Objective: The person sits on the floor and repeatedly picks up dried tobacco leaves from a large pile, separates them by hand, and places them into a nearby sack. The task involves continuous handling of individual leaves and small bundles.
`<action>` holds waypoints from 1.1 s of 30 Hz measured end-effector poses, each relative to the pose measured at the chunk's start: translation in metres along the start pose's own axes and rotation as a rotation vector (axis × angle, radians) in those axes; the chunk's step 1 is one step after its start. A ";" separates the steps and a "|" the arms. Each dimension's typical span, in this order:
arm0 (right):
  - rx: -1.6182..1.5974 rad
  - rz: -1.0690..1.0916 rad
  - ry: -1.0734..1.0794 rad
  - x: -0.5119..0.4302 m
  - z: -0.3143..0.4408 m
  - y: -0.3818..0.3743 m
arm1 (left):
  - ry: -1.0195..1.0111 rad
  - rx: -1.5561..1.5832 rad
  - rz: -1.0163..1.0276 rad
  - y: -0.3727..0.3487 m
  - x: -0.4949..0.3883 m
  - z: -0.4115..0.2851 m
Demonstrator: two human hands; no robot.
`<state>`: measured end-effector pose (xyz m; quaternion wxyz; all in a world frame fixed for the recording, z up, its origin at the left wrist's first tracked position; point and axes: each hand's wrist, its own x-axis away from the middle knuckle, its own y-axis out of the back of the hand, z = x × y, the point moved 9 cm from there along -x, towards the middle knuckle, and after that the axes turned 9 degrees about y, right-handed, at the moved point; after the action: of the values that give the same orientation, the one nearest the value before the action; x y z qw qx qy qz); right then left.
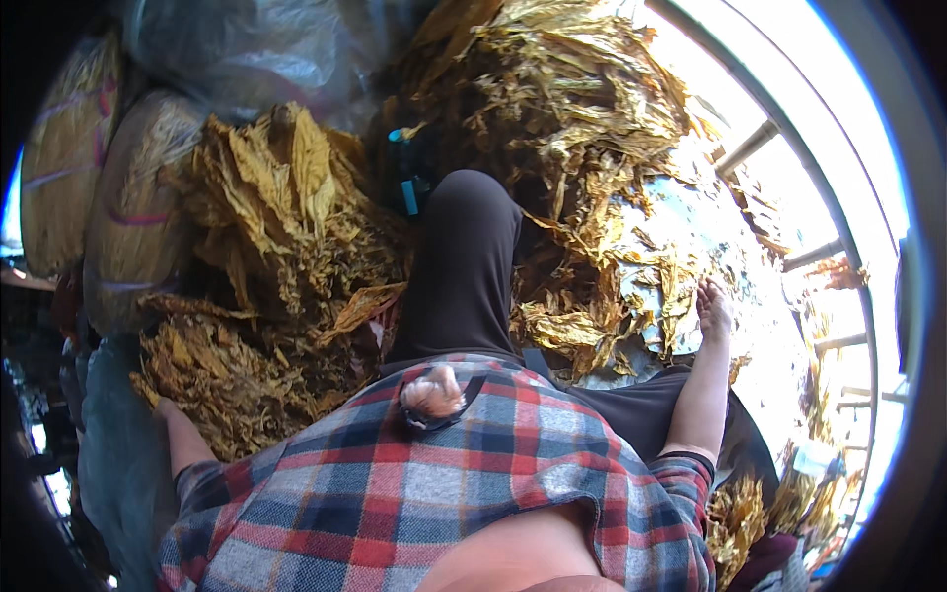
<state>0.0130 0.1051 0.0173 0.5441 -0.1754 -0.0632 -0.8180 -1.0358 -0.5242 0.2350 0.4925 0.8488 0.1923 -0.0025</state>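
Observation:
Dried yellow-brown leaves, which look like tobacco, lie in heaps around my bent knee. My right hand [715, 307] is at the right, by thin leaf strips [677, 285] on a pale sheet [655, 277]; its fingers look curled, and whether they grip anything is unclear. At the far left, my left hand [164, 409] is at the edge of a heap of crumpled leaves [222, 377], largely hidden, with a leaf tip beside it. Broad leaves [296, 177] stand in a bundle above that heap. A larger pile of leaves [577, 96] fills the top centre.
Plastic-wrapped bales [140, 222] with pink ties stand at the left, near a bluish plastic sack [122, 436]. Clear plastic sheeting [244, 44] lies at the top. A small turquoise object [409, 197] is beside my knee. A railing with bars [747, 148] curves along the bright right side.

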 end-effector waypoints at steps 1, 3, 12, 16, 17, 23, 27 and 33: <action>-0.018 -0.005 0.027 0.003 0.005 0.006 | -0.023 -0.014 -0.027 -0.005 0.001 -0.018; -0.040 0.004 0.024 0.010 0.007 0.005 | -0.201 0.020 -0.097 -0.014 0.023 -0.073; 0.104 0.184 -0.043 0.038 -0.010 -0.037 | -1.266 0.721 0.793 -0.169 0.486 -0.471; 0.237 0.252 -0.101 0.042 -0.027 -0.055 | -1.097 0.699 1.260 -0.285 0.615 -0.602; 0.266 0.280 -0.116 0.044 -0.028 -0.066 | -0.978 0.669 1.378 -0.308 0.637 -0.621; 0.300 0.465 0.009 0.003 -0.017 -0.186 | -0.861 -0.125 1.429 -0.389 0.687 -0.651; 0.311 0.476 0.112 -0.050 0.004 -0.282 | -0.657 -0.034 1.756 -0.384 0.688 -0.669; 0.015 0.353 -0.211 -0.076 -0.021 -0.380 | -0.856 -0.236 1.612 -0.399 0.715 -0.667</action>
<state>-0.3117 0.3165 0.0037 0.6706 -0.2644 -0.0940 -0.6867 -0.6286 0.4420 0.1069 0.4577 0.5970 -0.6571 0.0472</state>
